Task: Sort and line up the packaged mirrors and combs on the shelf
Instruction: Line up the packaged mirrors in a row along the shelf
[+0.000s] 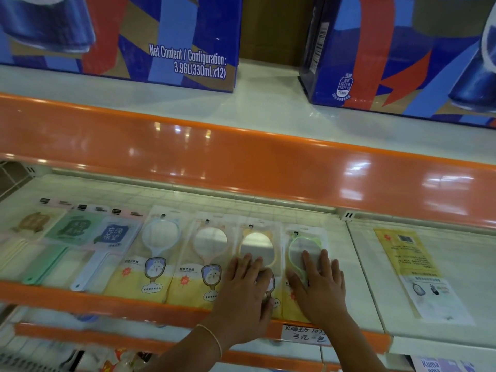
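- The left hand (245,288) lies flat, fingers straight and spread, pressing on the yellow-framed mirror pack (259,251); a thin bracelet circles its wrist.
- The right hand (320,284) lies flat too, fingers straight, palm down on the green-framed mirror pack (300,245) — neither hand curls round anything.
- Taking the yellow-framed mirror pack as landmark: the green-framed pack lies just to its right, edges close together.
- Just to its left sits the pink-framed mirror pack (208,248), and beyond that the white-framed mirror pack (159,237); these 4 packs lie in 1 row along the shelf (357,264), handles toward the orange front rail (107,296).
- Further left of the landmark lie 3 square paddle-shaped packs — a blue one (114,234), a green one (73,226), a tan one (33,220) — overlapping slightly; whether they are mirrors or combs cannot be told.
- Well to the right of the landmark, past a shelf seam, lies a yellow-and-white pack (410,264), apart from the row.
- Below the landmark, a handwritten price tag (306,335) hangs on the rail.
- Above it, on the upper shelf, stand 2 blue drink cartons (161,36).
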